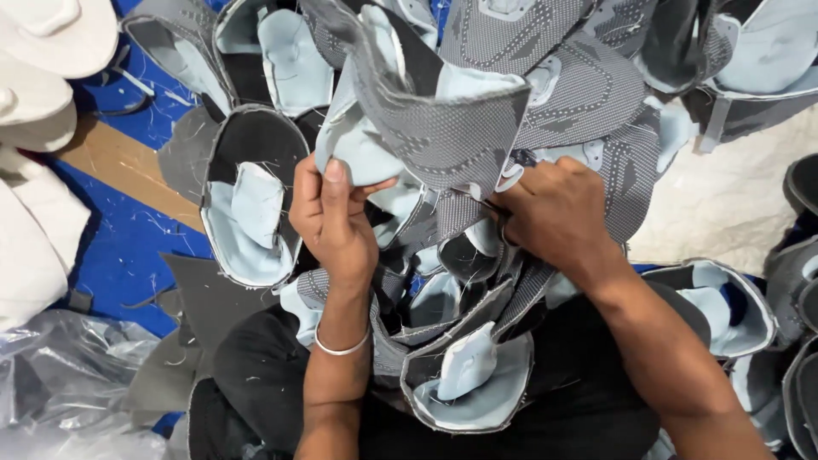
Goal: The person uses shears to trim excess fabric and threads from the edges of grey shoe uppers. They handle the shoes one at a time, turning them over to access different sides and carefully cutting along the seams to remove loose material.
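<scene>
**Grey shoe upper held in both hands over a heap of uppers**

Blue floor covering, crossed by a brown strip, lies beneath the work area. At centre, a grey knit shoe upper with pale blue lining is held raised above the lap. Its lining edge is pinched by the left hand, thumb uppermost; a silver bangle is worn at that wrist. The right hand is closed on the lower edge of the upper. Further stitched uppers are piled beneath and around. White moulded pieces are stacked at left, and clear plastic sheeting is bunched below them.
</scene>
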